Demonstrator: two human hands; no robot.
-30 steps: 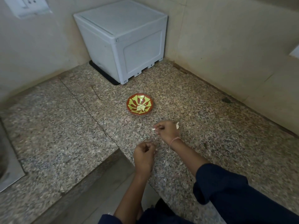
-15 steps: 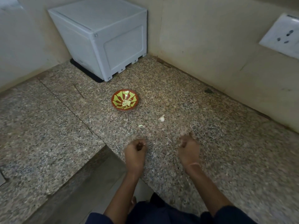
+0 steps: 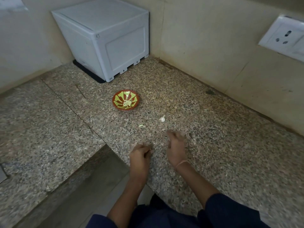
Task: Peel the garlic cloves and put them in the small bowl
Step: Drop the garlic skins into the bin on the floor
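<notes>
Bowl: small bowl [image 3: 125, 100], round and shallow, with a red-brown rim and yellow-green petal pattern inside. It sits on the speckled stone counter [image 3: 213, 145].
Peeled cloves: pale peeled cloves [image 3: 127, 103] are heaped at the bowl's middle.
Loose clove: a whitish, lumpy loose clove [image 3: 162, 118] lies on the stone, on the bowl's near side and to its right, apart from it.
Scrap: a pale scrap [image 3: 141, 126] lies on the bowl's near side, between the bowl and the hands.
Left hand: the left hand [image 3: 139, 155] is well to the bowl's near side. Knuckles are up and fingers curled under, but blur hides whether anything is held.
Right hand: the right hand [image 3: 176, 145] is on the bowl's near side and to its right. Its fingers are bent downward and smeared by motion, so the grip cannot be told. There is a pink band [image 3: 181, 163] at the wrist.
Clove to hands: the loose clove sits between the bowl and the right hand, touching neither.
Edges: the counter's front edge steps inward just left of the left hand. A seam in the stone runs past the bowl's left side.
Room: stone runs wide to the bowl's right, up to the wall foot. A white box [image 3: 105, 35] stands beyond the bowl in the wall corner, well apart from it. A socket [image 3: 283, 38] is on the wall far to the bowl's right.
</notes>
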